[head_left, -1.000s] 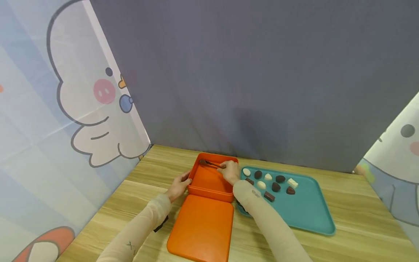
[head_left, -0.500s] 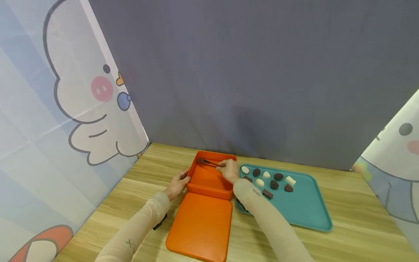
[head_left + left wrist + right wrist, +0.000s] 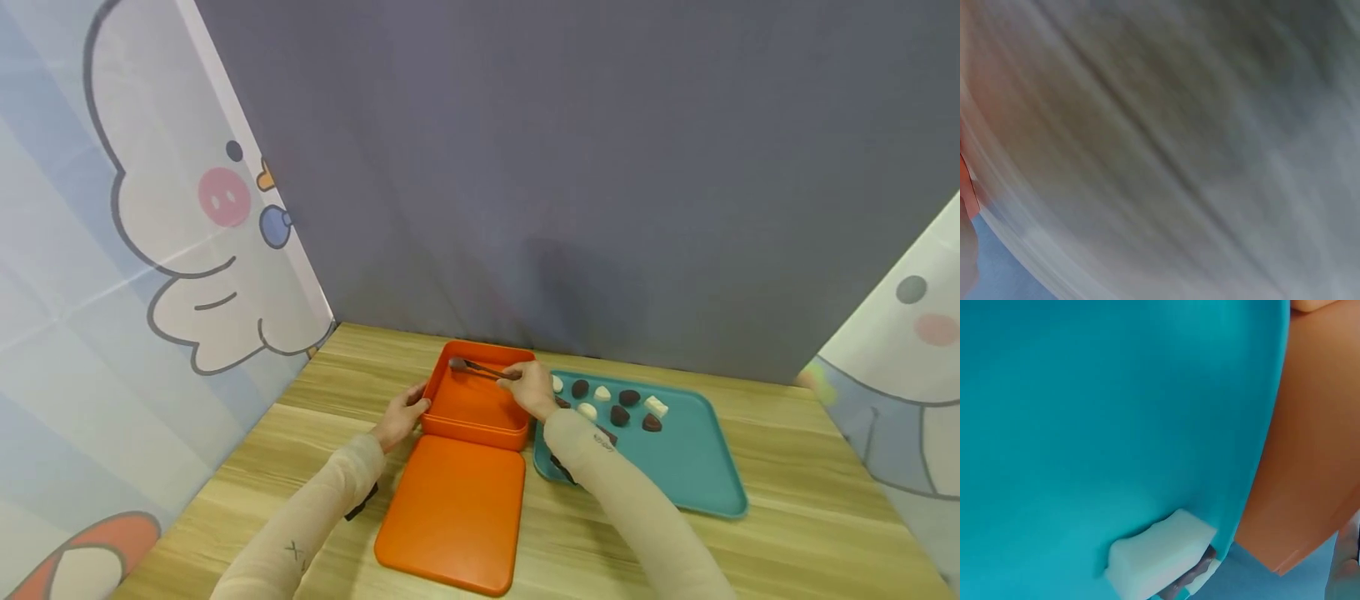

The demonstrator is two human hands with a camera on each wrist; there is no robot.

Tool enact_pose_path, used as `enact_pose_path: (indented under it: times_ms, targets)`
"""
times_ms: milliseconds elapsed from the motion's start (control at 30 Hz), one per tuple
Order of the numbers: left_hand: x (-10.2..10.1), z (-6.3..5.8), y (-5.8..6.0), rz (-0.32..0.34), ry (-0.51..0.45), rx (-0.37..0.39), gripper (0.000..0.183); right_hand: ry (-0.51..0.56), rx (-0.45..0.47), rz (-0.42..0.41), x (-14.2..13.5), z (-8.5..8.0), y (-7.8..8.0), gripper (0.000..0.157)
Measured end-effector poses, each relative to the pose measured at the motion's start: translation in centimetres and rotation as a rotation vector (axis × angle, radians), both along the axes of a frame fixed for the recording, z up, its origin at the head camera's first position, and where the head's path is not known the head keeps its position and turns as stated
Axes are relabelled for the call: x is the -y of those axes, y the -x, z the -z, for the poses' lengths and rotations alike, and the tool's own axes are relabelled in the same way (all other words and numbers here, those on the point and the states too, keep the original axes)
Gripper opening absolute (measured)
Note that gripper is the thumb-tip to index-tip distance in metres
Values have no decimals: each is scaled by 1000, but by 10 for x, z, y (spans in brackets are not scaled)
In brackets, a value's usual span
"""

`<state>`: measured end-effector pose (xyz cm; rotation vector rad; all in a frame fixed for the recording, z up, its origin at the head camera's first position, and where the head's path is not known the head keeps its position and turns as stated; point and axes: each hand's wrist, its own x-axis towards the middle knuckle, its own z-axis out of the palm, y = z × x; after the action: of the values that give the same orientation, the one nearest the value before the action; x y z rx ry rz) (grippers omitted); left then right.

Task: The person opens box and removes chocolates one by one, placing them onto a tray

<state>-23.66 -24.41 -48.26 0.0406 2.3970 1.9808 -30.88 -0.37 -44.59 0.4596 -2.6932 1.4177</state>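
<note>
My left hand [image 3: 397, 419] holds the left wall of an open orange box [image 3: 474, 437], thumb over the rim and fingers along the outside. Over the box's inside, my right hand [image 3: 531, 389] pinches a slim dark utensil that looks like tongs [image 3: 486, 369]. A rounded brownish end points toward the box's back left corner; whether it grips a piece cannot be told. To the right, a teal tray [image 3: 686, 467] bears dark brown and white chocolate-like pieces, among them a white bar [image 3: 656, 406]. In the right wrist view the white bar [image 3: 1159, 553] shows up close.
A flat orange lid [image 3: 452, 512] lies on the wooden table [image 3: 810, 500] in front of the box. A grey curtain [image 3: 585, 167] hangs behind the table, and a cartoon-print cloth [image 3: 67, 358] hangs at the left. Most of the left wrist view is blurred.
The head view has shifted slightly. My right forearm has swung a little right and now partly covers the brown bar on the tray. Left hand and box keep their places relative to each other.
</note>
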Motion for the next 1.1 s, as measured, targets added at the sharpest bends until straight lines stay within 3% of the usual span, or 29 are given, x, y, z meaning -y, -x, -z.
enact_pose_path:
  times_ms: [600,1100]
  targets:
    - [2,2,2,-29,15,34,49,30,49,-56,-42,-5,-23,21]
    - [3,-1,1,-19,15,42,50,156,92,-72,-71,-10,-34,17]
